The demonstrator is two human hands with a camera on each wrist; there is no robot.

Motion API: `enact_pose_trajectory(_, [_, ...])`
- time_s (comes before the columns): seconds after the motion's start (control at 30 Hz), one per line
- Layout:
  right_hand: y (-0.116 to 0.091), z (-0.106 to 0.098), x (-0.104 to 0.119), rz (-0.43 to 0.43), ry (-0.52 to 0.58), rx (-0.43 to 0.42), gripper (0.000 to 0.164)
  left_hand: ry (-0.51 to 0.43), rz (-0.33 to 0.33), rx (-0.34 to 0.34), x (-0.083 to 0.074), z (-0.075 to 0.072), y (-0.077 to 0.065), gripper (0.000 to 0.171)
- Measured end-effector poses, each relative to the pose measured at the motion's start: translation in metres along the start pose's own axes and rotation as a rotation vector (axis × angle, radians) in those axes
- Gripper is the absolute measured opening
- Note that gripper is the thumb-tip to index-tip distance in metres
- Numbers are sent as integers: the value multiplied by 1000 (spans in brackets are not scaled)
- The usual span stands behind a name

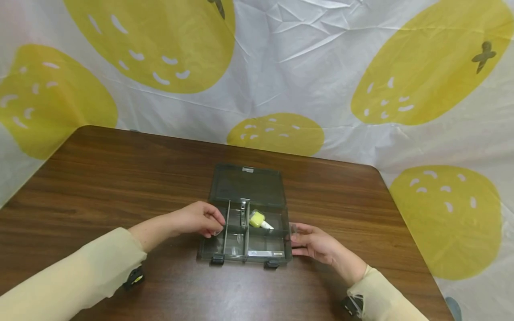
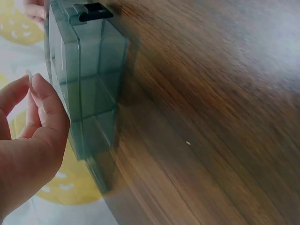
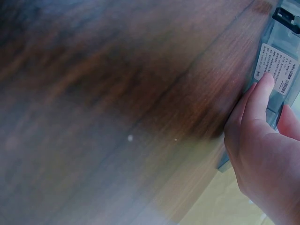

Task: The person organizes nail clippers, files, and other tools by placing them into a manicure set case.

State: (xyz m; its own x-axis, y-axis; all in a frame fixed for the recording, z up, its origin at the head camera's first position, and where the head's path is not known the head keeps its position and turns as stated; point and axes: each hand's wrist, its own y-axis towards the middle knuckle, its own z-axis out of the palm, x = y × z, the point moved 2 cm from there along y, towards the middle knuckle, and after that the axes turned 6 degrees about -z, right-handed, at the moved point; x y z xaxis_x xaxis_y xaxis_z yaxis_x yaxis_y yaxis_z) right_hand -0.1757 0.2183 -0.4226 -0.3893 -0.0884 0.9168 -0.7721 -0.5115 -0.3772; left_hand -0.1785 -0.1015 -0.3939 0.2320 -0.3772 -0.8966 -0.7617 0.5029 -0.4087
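Note:
An organizer box (image 1: 246, 257) of dark see-through plastic lies on the table, its lid (image 1: 249, 185) folded back. My left hand (image 1: 201, 219) hovers over its left compartments, pinching a small clear, thin piece (image 2: 30, 75) between thumb and fingertip. The piece's exact kind cannot be made out. At the box's right side, my right hand (image 1: 315, 244) rests its fingers against the outer wall, touching the printed label (image 3: 276, 68). A yellow nail polish bottle (image 1: 257, 219) with a white cap leans in the upper right compartment.
A slim metallic item (image 1: 242, 215) stands in the upper middle compartment. One long pale item (image 1: 265, 253) lies along the front of the lower right compartment. Black latches (image 1: 217, 259) line the front edge. Behind the brown table (image 1: 140, 178) hangs a fruit-patterned curtain (image 1: 273, 89).

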Motion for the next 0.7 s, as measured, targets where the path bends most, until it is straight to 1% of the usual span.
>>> enact_pose_trajectory(0.47, [-1, 0, 0, 0, -12, 10, 62, 7, 12, 36, -12, 19, 15, 21])
enact_pose_trajectory(0.7, [0, 0, -1, -4, -10, 0, 63, -2, -5, 23, -15, 21, 20, 23])
